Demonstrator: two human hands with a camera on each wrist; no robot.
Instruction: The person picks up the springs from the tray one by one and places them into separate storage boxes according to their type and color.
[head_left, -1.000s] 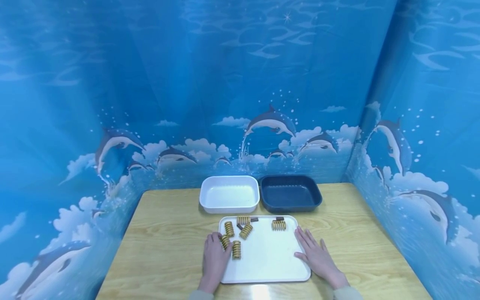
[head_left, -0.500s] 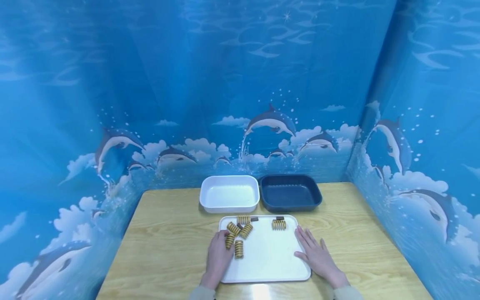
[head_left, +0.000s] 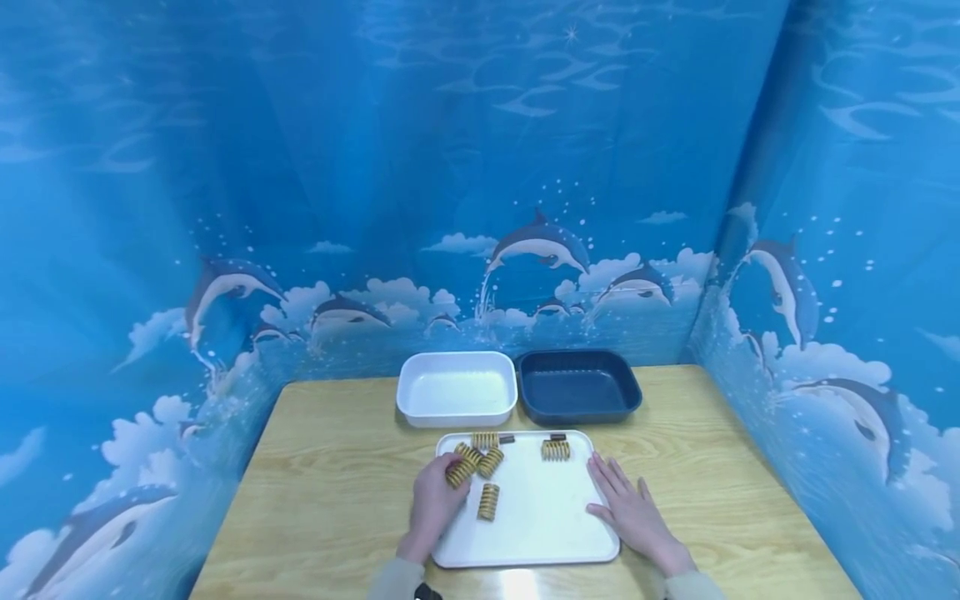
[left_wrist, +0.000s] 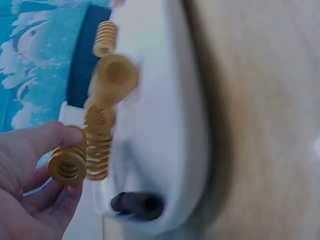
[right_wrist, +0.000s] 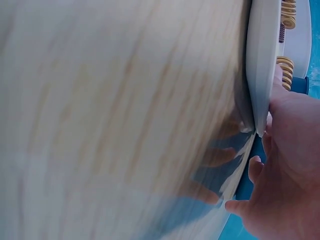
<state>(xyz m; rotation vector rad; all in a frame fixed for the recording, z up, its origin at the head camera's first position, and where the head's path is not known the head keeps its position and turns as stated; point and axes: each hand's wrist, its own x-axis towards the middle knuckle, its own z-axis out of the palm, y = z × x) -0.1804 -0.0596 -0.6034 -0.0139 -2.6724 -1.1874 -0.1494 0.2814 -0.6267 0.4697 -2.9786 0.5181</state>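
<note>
White tray (head_left: 547,521) has open room between left hand (head_left: 437,502), pinching a golden spring (head_left: 459,474), and outstretched right hand (head_left: 634,517) at its edge.

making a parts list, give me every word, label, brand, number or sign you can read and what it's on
None can be read in any view.
Yellow springs, white tray, white bin, dark blue bin: no lettering shows.
Backdrop: pictures only, no lettering.
Small dark pieces and black wrist item: too small or blurred to tell.
</note>
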